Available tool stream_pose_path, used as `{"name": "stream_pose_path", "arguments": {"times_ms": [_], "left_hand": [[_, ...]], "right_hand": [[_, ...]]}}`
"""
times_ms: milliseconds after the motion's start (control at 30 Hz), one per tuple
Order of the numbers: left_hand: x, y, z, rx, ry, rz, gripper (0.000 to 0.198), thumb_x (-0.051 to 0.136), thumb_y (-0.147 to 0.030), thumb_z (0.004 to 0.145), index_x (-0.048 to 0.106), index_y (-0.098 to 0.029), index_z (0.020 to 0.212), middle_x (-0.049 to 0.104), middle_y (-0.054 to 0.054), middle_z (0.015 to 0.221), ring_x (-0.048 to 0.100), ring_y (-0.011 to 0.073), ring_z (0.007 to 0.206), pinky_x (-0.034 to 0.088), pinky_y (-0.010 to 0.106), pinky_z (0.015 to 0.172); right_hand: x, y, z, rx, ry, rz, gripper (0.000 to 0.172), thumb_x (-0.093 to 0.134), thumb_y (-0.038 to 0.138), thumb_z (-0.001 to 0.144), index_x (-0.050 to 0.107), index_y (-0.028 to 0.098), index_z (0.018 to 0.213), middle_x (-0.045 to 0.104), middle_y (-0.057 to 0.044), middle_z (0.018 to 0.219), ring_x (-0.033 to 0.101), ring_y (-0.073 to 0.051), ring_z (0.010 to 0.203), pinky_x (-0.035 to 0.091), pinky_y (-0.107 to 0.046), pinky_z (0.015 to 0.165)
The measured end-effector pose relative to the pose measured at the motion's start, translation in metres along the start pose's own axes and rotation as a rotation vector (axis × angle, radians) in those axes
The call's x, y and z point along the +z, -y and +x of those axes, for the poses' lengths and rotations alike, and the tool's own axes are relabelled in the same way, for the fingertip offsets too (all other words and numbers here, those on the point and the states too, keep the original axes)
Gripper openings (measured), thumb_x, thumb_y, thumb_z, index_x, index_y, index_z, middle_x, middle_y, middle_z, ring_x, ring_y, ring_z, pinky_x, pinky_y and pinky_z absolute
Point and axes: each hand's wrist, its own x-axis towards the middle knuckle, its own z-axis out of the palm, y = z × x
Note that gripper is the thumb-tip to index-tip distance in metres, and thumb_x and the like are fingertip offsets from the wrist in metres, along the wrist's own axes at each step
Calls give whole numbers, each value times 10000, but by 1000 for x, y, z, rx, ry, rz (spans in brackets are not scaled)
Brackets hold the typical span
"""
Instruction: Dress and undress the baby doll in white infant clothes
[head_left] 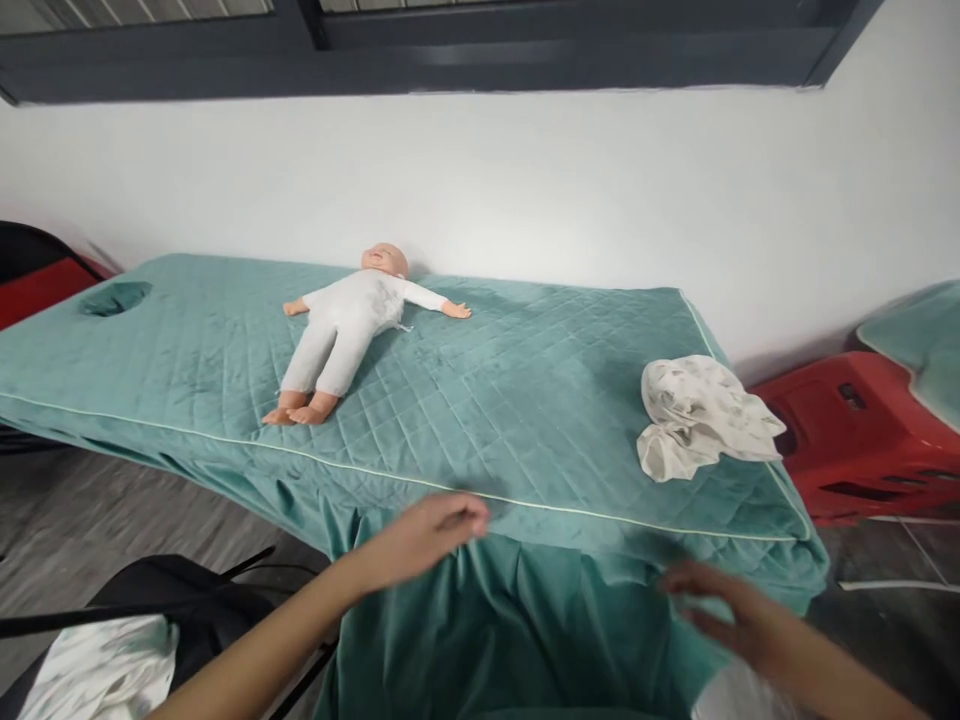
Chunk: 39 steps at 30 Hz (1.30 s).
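Observation:
My left hand (pixel 431 537) hovers at the front edge of the bed with its fingers loosely bent, a gap beside the thumb and nothing held. Farther right, my right hand (pixel 724 605) is in the air before the bed's hanging cover, somewhat blurred, its thumb and fingers apart and nothing between them. A baby doll (pixel 349 315) in a white long-sleeved suit lies on its back on the green quilted bed (pixel 517 390), arms spread and feet toward me. Near the right end, a crumpled white printed cloth (pixel 697 415) lies on the bed, apart from both hands.
A red plastic stool (pixel 862 430) stands by the bed's right end. At lower left is a black chair (pixel 180 590) with a folded printed cloth (pixel 109 665) on it. A face hole (pixel 116 299) opens at the bed's left end. The white wall (pixel 525 190) runs behind.

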Motion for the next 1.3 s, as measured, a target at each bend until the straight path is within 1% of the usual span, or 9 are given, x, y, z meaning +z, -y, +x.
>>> {"name": "stream_pose_path", "arguments": {"times_ms": [133, 200, 300, 500, 667, 767, 900, 1100, 1300], "left_hand": [[-7, -14, 91, 273, -446, 180, 443, 400, -472, 1005, 597, -240, 1327, 580, 83, 1441, 501, 235, 1362, 342, 395, 1179], [-1, -9, 129, 343, -485, 319, 515, 442, -463, 990, 509, -223, 1440, 387, 104, 1607, 304, 269, 1514, 241, 471, 1242], [9, 2, 161, 347, -481, 483, 532, 465, -444, 986, 493, -211, 1462, 347, 133, 1621, 236, 310, 1541, 72, 581, 1258], [5, 9, 162, 363, -471, 339, 483, 499, -478, 971, 583, -239, 1382, 481, 102, 1546, 359, 282, 1490, 87, 534, 1268], [-6, 11, 165, 398, -451, -406, 618, 646, -549, 876, 550, -264, 1417, 604, 121, 1423, 578, 295, 1296, 299, 520, 1200], [-12, 17, 164, 508, -453, -915, 818, 654, -670, 807, 443, -281, 1495, 518, 135, 1507, 573, 308, 1299, 407, 491, 1128], [-17, 23, 161, 535, -517, -1246, 854, 706, -675, 752, 456, -294, 1475, 464, 114, 1555, 491, 319, 1387, 420, 489, 1123], [-17, 26, 164, 529, -509, -1354, 850, 804, -590, 702, 510, -269, 1432, 450, 122, 1566, 477, 329, 1403, 391, 508, 1155], [-15, 27, 164, 383, -590, -1450, 769, 841, -585, 656, 637, -175, 1275, 666, 139, 1339, 546, 347, 1341, 395, 499, 1170]], "right_hand": [[-55, -1, 76, -164, -338, -206, 600, 619, 567, 877, 500, 302, 1401, 575, -97, 1424, 621, -318, 1222, 531, -489, 1034], [-75, -5, 113, -268, -607, -453, 780, 637, 632, 822, 434, 215, 1449, 503, -184, 1472, 477, -394, 1368, 404, -577, 1134], [-85, -21, 158, -175, -730, -629, 871, 675, 593, 776, 379, 143, 1461, 456, -266, 1482, 410, -451, 1401, 399, -617, 1097], [-64, -17, 197, -39, -661, -513, 470, 567, 389, 859, 563, 173, 1275, 651, -190, 1230, 647, -377, 1100, 517, -519, 893], [-16, 69, 220, -373, -424, -69, 405, 653, 360, 820, 620, 224, 1200, 708, -91, 1118, 665, -294, 1012, 520, -451, 907], [21, 124, 244, -386, -232, 249, 383, 698, 378, 826, 643, 244, 1180, 711, -70, 1176, 664, -275, 1061, 524, -422, 933], [50, 165, 277, -362, -37, 577, 411, 725, 429, 823, 652, 236, 1178, 715, -61, 1197, 659, -275, 1120, 508, -435, 995], [55, 172, 298, -396, -20, 644, 501, 745, 464, 823, 601, 267, 1261, 663, -52, 1299, 624, -264, 1192, 490, -440, 1043], [53, 144, 299, -521, 232, 445, 603, 739, 456, 843, 525, 287, 1381, 515, -62, 1494, 471, -260, 1389, 355, -472, 1185]]}}
